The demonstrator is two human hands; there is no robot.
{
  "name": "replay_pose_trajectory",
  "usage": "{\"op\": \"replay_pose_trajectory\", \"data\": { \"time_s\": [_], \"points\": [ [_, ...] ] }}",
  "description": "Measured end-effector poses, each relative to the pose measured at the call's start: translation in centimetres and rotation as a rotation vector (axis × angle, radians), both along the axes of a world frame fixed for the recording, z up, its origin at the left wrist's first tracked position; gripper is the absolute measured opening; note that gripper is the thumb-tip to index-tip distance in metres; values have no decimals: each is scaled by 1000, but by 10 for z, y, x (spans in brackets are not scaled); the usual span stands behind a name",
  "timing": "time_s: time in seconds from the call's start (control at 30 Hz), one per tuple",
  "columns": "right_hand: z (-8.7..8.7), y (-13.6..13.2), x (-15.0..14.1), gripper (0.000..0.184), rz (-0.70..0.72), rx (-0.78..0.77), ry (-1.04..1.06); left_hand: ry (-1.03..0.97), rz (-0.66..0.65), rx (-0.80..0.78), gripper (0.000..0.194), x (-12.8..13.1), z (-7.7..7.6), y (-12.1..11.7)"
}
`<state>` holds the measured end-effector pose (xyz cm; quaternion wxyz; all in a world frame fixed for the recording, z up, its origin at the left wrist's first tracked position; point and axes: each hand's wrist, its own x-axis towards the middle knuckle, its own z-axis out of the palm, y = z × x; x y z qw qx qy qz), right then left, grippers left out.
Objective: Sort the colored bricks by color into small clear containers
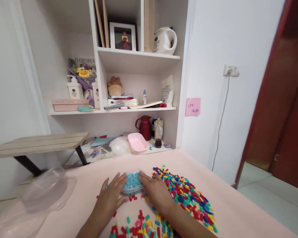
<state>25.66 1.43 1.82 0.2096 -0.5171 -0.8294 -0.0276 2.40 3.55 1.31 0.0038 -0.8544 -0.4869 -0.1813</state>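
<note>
Head view—left thumb (pixel 123 200) visible, right thumb hidden.

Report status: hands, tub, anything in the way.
Left hand at tub's left side, open. Right hand at its right, open. Tub holds light-blue pieces. Loose bricks crowd its right and near side.

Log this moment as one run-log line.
left hand: on container side | right hand: opposite side | clear container: light-blue pieces inside | mixed pieces: loose on pink surface
</note>
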Motion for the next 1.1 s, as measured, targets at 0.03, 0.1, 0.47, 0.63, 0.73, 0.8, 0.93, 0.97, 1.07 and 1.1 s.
{"op": "replay_pose_trajectory", "data": {
  "time_s": [0.03, 0.1, 0.47, 0.63, 0.73, 0.8, 0.93, 0.97, 1.07, 1.1],
  "points": [
    [1, -1, -2, 52, -4, 5, 3, 0, 1, 5, 62, -1, 0, 0],
    [3, -1, -4, 50, -11, 1, 8, -6, -1, 22, 58, 0, 3, -1],
    [2, -2, 11, 53, 77, -37, 242, -52, -50, 2, 55, -4, 1, 2],
    [6, -2, 27, 63, 96, -78, 322, -80, -76, 113, 59, -14, -6, 8],
    [6, -1, 34, 50, 93, -96, 403, -115, -57, 170, 54, -16, -6, 9],
    [5, -1, 36, 47, 90, -78, 438, -118, -61, 186, 46, -16, -5, 9],
    [5, -3, 34, 55, 81, -69, 385, -110, -106, 201, 32, -17, 0, 6],
    [6, -4, 33, 56, 83, -79, 367, -115, -120, 207, 31, -18, 2, 5],
    [7, -5, 32, 55, 89, -92, 368, -138, -153, 201, 30, -20, 9, 3],
    [7, -4, 33, 54, 90, -93, 380, -147, -158, 190, 29, -22, 11, 2]
  ]
}}
